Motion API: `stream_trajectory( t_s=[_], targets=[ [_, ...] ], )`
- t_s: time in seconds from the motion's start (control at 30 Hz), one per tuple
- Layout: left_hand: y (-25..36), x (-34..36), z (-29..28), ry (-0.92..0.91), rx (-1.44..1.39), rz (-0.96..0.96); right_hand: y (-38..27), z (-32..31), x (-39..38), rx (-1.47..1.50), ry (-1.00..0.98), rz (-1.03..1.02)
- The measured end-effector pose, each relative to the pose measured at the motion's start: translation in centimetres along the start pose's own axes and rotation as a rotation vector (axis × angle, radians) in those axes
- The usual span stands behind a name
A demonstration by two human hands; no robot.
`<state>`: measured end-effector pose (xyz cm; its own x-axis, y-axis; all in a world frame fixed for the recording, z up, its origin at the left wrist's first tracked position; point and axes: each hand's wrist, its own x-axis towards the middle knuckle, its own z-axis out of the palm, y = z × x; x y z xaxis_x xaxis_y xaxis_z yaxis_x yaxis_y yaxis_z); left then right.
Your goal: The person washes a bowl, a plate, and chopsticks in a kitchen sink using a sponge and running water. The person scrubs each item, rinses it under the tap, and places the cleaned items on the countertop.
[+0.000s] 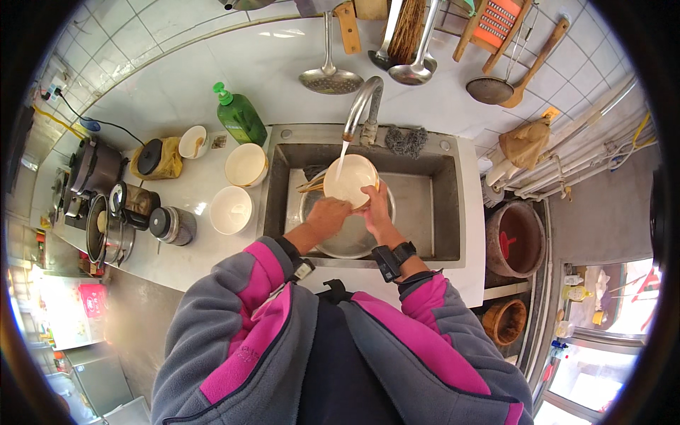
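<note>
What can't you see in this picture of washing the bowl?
Head view only:
- Inside of the cream bowl: tilted away.
- Fingertips of the left hand and right hand: hidden behind the bowl.
- Most of the metal basin in the sink: covered by hands and bowl.
- Chopsticks: ends hidden behind the bowl.
- Hanging utensils' tops: cut off by the upper edge.

- Both hands (354, 212) worked inside the steel sink (443, 205), its right half bare and open to reach.
- The curved tap (365, 106) hung directly above the cream bowl (349, 180), closing off the approach from behind.
- A metal basin (350, 237) filled the sink floor beneath.
- Two bowls (239, 188) and jars (170, 225) crowded the counter to the left.
</note>
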<state>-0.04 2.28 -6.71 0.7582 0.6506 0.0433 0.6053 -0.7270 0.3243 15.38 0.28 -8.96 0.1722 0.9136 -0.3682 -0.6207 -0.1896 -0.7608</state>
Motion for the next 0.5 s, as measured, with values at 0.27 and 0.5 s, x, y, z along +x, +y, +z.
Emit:
stream_trajectory(
  t_s=[0.27, 0.5],
  targets=[
    [2.0, 0.1, 1.3, 0.065, -0.365, -0.1, 1.0, 0.4, -0.4, 0.045, 0.013, 0.033],
    [-4.3, -2.5, -0.3, 0.203, 0.132, 0.323, 0.1, -0.2, -0.9, -0.094, -0.098, 0.152]
  ],
)
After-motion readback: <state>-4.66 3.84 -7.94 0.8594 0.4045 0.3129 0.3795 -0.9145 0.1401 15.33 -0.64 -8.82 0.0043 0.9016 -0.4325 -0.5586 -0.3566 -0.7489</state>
